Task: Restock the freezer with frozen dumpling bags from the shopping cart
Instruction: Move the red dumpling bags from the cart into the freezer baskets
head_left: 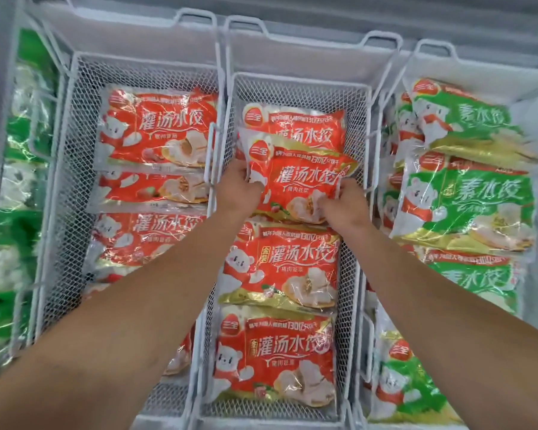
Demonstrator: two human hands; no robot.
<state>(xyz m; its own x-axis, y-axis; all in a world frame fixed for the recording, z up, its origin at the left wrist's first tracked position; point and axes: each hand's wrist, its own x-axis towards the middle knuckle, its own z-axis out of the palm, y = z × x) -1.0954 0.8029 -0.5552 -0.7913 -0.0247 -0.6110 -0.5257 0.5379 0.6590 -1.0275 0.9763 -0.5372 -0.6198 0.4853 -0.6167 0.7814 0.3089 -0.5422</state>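
From the head view, the left hand (238, 186) and right hand (343, 203) each clamp one side of a red dumpling bag (298, 184), held between them over the middle wire basket (359, 125). More red bags (280, 268) lie below the hands.

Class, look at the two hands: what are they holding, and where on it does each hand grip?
A red dumpling bag: left hand grips its left edge, right hand its right edge.
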